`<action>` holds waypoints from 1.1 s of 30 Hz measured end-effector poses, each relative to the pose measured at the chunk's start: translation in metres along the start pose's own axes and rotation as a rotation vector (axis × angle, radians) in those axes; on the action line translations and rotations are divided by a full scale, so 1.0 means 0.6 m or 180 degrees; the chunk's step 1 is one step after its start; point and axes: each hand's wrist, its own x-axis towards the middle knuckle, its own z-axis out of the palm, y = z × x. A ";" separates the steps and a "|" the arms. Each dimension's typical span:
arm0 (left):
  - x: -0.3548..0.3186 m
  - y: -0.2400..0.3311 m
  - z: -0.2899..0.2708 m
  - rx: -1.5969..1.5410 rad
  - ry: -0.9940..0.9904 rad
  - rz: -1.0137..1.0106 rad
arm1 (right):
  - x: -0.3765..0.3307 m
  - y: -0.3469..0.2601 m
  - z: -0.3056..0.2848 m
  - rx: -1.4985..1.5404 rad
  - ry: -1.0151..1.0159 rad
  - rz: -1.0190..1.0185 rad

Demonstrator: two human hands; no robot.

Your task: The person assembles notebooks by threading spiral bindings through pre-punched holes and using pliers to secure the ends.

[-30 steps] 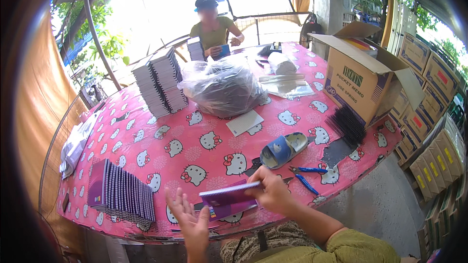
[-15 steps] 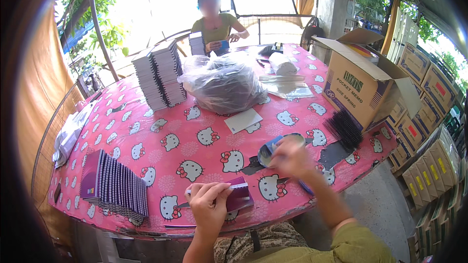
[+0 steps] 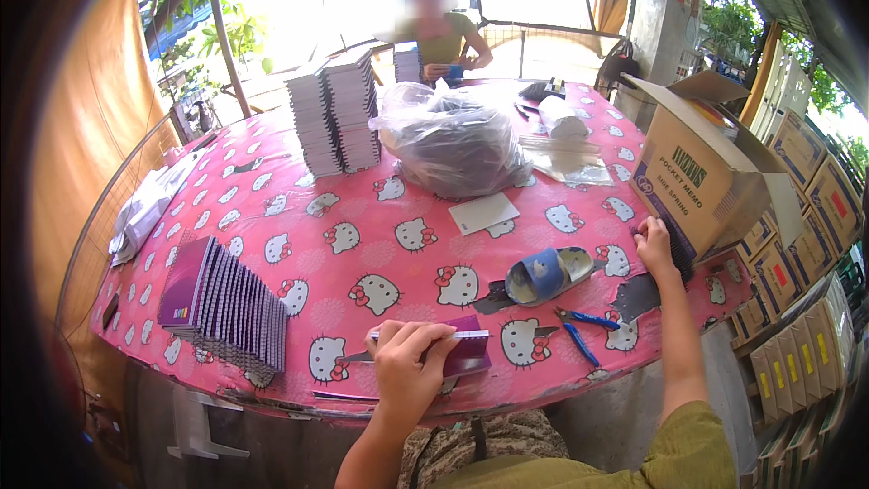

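Observation:
My left hand (image 3: pixel 412 360) grips a small purple-covered notebook (image 3: pixel 471 355) by its upper edge near the front of the table; white pages show beneath the fingers. Out to the right, my right hand (image 3: pixel 655 244) is closed at the bundle of black spiral binding coils (image 3: pixel 681 252) beside the cardboard box; its fingertips are partly hidden among them. Between the hands lie a blue slipper (image 3: pixel 543 277) and blue-handled cutting pliers (image 3: pixel 579 333). A stack of purple spiral notebooks (image 3: pixel 226 312) leans at the left.
A pink cloth (image 3: pixel 362 244) with cartoon cat faces covers the table. Beyond are tall notebook stacks (image 3: pixel 333 113), a plastic bag of dark material (image 3: pixel 453 145), a white card (image 3: pixel 484 213) and an open carton (image 3: pixel 692 172). Across the table sits a person (image 3: pixel 444 41) handling something blue.
My right hand has moved from above the slipper rightward to the black coils, uncovering the slipper and pliers. My left hand still holds the notebook. The whole view has shifted slightly.

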 end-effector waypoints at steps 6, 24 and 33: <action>0.009 0.020 0.008 0.0205 0.0071 0.0005 | -0.036 -0.201 -0.053 0.0040 -0.0538 -0.0245; 0.001 0.010 0.017 0.0209 0.0261 0.0098 | -0.131 -0.451 -0.082 0.3404 -0.1671 -0.0456; 0.000 0.017 0.019 0.0201 0.0299 0.0098 | -0.130 -0.455 -0.092 0.3563 -0.1888 -0.0623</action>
